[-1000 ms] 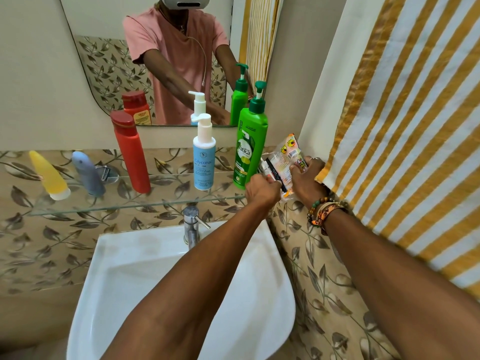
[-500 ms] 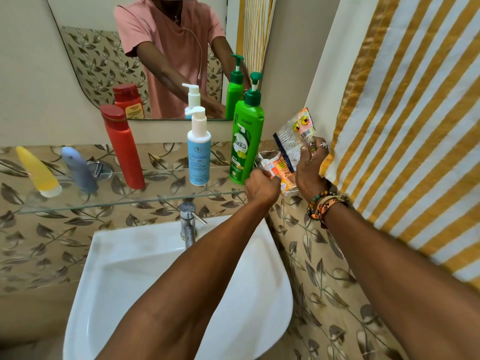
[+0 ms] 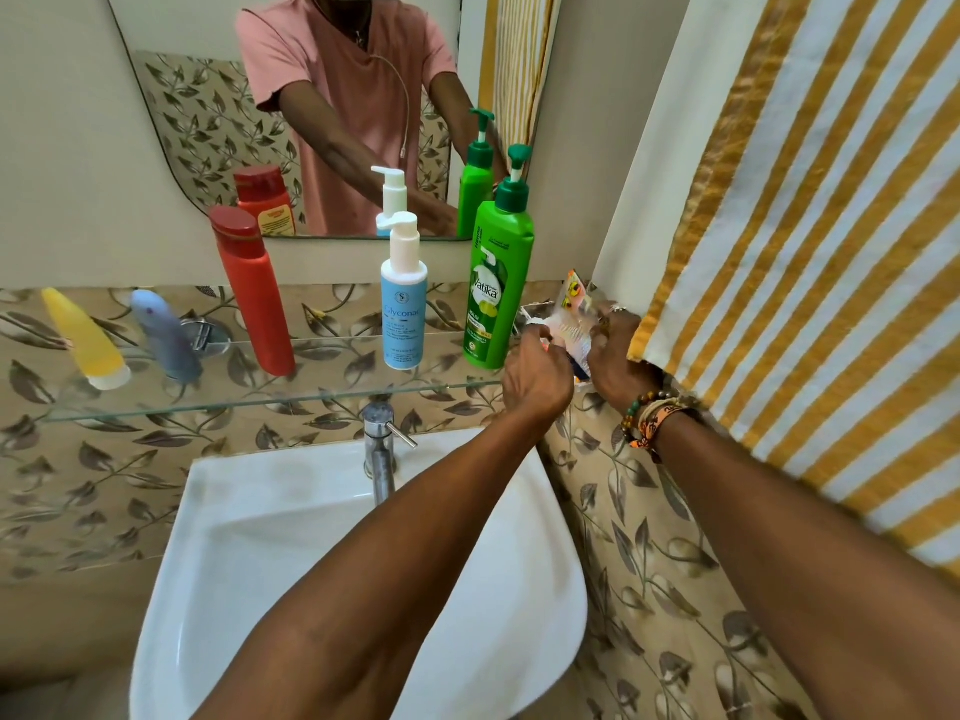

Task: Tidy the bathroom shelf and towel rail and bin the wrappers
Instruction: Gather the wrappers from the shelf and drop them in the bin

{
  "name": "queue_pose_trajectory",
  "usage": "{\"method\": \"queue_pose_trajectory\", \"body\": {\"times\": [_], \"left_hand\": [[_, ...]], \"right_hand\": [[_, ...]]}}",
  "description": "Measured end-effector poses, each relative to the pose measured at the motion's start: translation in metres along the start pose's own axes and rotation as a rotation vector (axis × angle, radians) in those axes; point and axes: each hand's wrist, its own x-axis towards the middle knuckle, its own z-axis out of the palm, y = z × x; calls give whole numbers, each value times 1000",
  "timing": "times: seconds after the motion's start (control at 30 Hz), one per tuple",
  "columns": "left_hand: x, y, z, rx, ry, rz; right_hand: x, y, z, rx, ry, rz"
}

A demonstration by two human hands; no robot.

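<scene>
Now, along the glass shelf (image 3: 234,400) from the far left: a yellow tube (image 3: 83,337) and a blue-grey tube (image 3: 165,335) lean back against the leaf-patterned tiles, then a red bottle (image 3: 253,291) stands tilted, a pale blue pump bottle (image 3: 403,298) sits upright mid-shelf, and a green Vatika pump bottle (image 3: 500,272) stands near the shelf's right end. Below, the chrome tap (image 3: 379,449) rises over the white basin (image 3: 249,522). Both forearms stretch forward and slightly up across the basin, meeting at the shelf's right corner. The left hand (image 3: 537,374) is knuckles-up, fingers curled down onto crumpled wrappers (image 3: 569,330) just right of the green bottle; it looks to be pinching them, though the grip itself is hidden. The right hand (image 3: 618,356), beaded bracelets (image 3: 649,413) at the wrist, closes its fingers on the same bundle from the other side, an orange-and-yellow wrapper corner sticking up between the two hands. Just beside that hand hangs the yellow-and-white striped towel (image 3: 810,241), its lower edge touching the wrist area.
</scene>
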Motion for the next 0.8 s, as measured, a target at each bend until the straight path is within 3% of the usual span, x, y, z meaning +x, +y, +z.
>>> {"method": "queue_pose_trajectory", "body": {"times": [0.17,0.3,0.43,0.6,0.7,0.8], "left_hand": [[1,1,2,-60,24,-22],[5,7,4,-135,26,-140],[10,9,7,-150,83,-246],[12,14,7,-144,97,-290],[13,14,6,-153,94,-304],[9,10,7,-164,85,-309]], "right_hand": [[-1,-8,10,55,250,-167],[-7,-5,11,-71,124,-143],[-5,2,7,-241,-32,-298],[-9,9,0,-96,28,-249],[-10,7,2,-157,225,-297],[-7,3,5,-210,78,-177]]}}
